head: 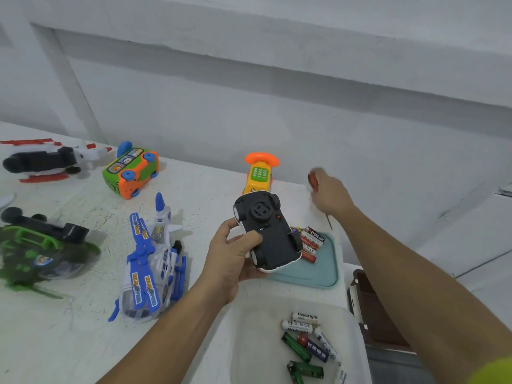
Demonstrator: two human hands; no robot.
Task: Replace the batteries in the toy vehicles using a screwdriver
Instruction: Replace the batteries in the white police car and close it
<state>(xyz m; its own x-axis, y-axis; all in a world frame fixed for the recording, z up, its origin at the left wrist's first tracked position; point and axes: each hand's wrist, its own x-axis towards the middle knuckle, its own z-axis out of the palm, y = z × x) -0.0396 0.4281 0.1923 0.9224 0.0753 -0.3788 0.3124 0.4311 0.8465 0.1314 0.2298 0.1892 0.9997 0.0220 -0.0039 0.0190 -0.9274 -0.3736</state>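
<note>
A white table (69, 333) fills the lower left and middle of the frame, against a pale wall. 3 toy helicopters lie on its left side: a green one (36, 253) at the left edge, blurred; a blue and white one (155, 261) on its side, left of centre; and a red, white and black one (47, 160) in the upper left. Beside that last one a green and orange toy bus (131, 171) is tipped over, wheels showing.

At the bottom centre sits a clear plastic tub (249, 342) holding loose batteries (304, 339), green, blue and white, some marked Heybright. Above it, right of centre, a teal tray (328, 273) holds red batteries (311, 242), 1 marked Eveready.

The toy car (270, 234) is at the centre of the frame, upside down, its black underside and wheels facing up, partly over the tray's left edge. The left hand (230, 261) grasps it from the left, thumb on the underside, fingers wrapped beneath. Just behind the car stands an orange and yellow phone toy (260, 173).

The right hand (331, 196), motion-blurred and up and right of the car, has its fingers clenched round the red handle of the screwdriver (312, 180); the thin shaft sticks out below the hand, above the tray's far corner.
</note>
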